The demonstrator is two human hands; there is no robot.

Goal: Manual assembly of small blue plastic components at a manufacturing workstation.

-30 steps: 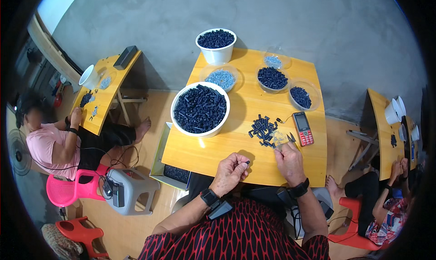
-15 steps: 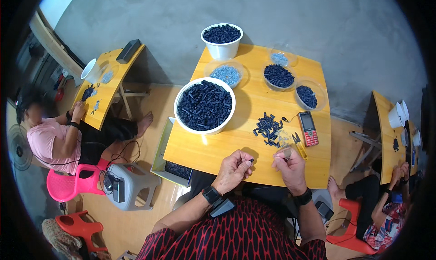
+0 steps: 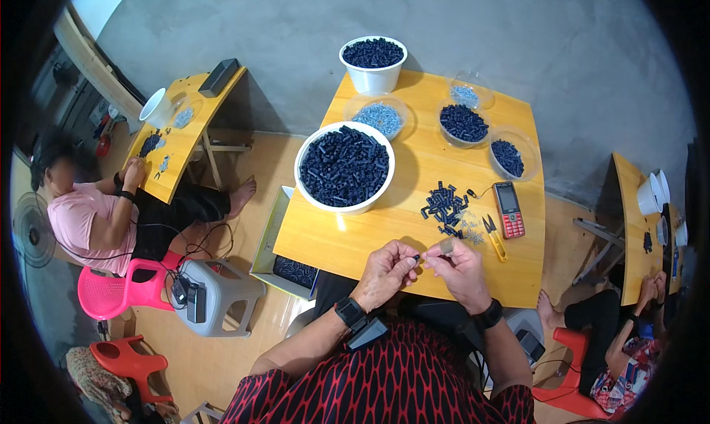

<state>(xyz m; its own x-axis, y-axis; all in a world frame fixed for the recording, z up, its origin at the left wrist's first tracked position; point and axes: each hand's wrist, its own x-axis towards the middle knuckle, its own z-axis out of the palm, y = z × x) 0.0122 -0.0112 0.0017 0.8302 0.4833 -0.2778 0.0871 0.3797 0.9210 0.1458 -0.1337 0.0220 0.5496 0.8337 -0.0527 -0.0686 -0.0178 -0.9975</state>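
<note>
My left hand (image 3: 387,274) pinches a small dark plastic piece (image 3: 416,257) at the table's near edge. Close beside it, my right hand (image 3: 458,271) has thumb and finger pressed together at the piece; whatever they hold is too small to make out. A tan wrap (image 3: 446,246) sits on one right finger. Beyond the hands lies a loose pile of dark plastic pieces (image 3: 444,206), with small silvery metal parts (image 3: 470,226) beside it. Yellow-handled snips (image 3: 496,240) and a red and black keypad phone (image 3: 508,209) lie right of the pile.
On the yellow table (image 3: 333,240) stand a large white tub (image 3: 302,174) and a farther white tub (image 3: 373,80), both full of dark pieces. Clear bowls hold dark pieces (image 3: 464,122) and metal parts (image 3: 379,118). People work at side tables, left (image 3: 92,220) and right (image 3: 625,361).
My right hand has moved left, and its fingertips now meet the piece in my left hand. The view has shifted slightly.
</note>
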